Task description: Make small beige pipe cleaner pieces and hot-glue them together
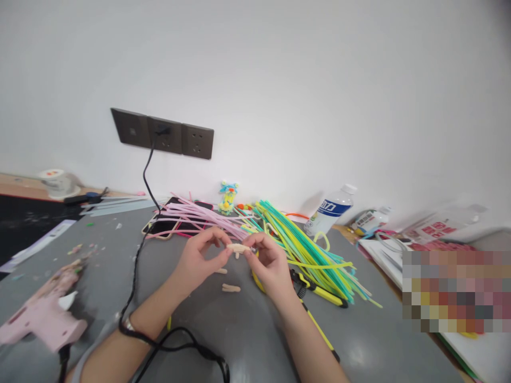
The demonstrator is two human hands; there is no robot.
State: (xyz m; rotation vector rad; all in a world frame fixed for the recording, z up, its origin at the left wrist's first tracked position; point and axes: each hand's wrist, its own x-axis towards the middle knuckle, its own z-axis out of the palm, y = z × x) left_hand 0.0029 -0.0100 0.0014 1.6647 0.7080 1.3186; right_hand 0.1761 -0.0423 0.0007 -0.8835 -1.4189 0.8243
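Between both hands is a small beige pipe cleaner piece, stretched sideways with a short stub pointing down from its middle. My left hand pinches its left end between thumb and fingertips. Its right end is pinched by my right hand in the same way. Just below on the grey table lie a beige folded piece and another beige piece, the latter partly hidden by my left hand. Beside my right wrist rest yellow-and-black pliers.
Bundles of pink pipe cleaners and yellow-green pipe cleaners lie behind the hands. A pink glue gun sits at left. A black cable crosses my left forearm. A small colourful figure and a bottle stand near the wall.
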